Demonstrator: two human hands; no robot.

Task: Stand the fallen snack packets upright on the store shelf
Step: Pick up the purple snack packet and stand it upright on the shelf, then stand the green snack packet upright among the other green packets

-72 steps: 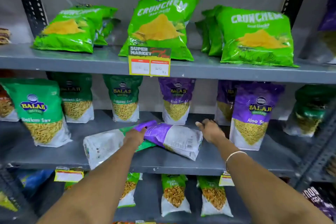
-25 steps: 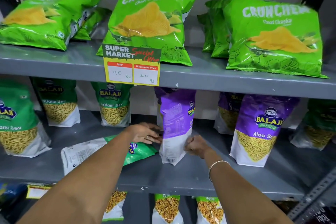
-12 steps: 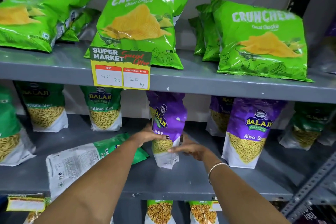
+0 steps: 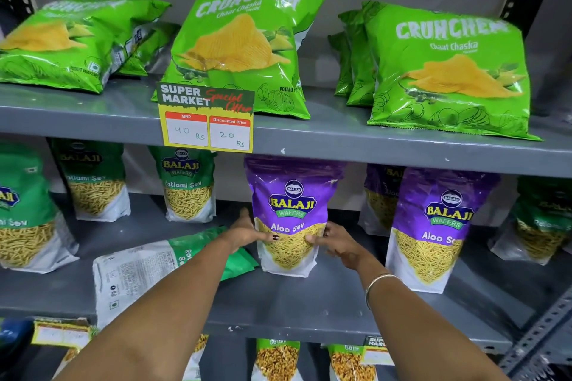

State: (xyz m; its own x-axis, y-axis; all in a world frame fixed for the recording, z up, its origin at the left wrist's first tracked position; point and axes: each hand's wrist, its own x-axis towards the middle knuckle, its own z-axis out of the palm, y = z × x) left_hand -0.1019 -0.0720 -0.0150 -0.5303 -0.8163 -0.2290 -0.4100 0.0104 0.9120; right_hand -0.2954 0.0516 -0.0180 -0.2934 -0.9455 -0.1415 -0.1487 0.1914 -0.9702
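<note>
Aloo Sev packet [image 4: 292, 216] — light, crinkly, soft-sided — stands upright, left hand [image 4: 247, 233] and right hand [image 4: 335, 243] each grasping its lower sides.

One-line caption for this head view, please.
Both hands, left hand and right hand, steady an upright purple Aloo Sev packet while a green packet lies flat beside it.

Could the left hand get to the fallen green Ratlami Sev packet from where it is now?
Probably yes. The left hand rests on the upright purple Aloo Sev packet, and the fallen green packet lies right beneath its forearm on the same shelf, with nothing between them.
</note>
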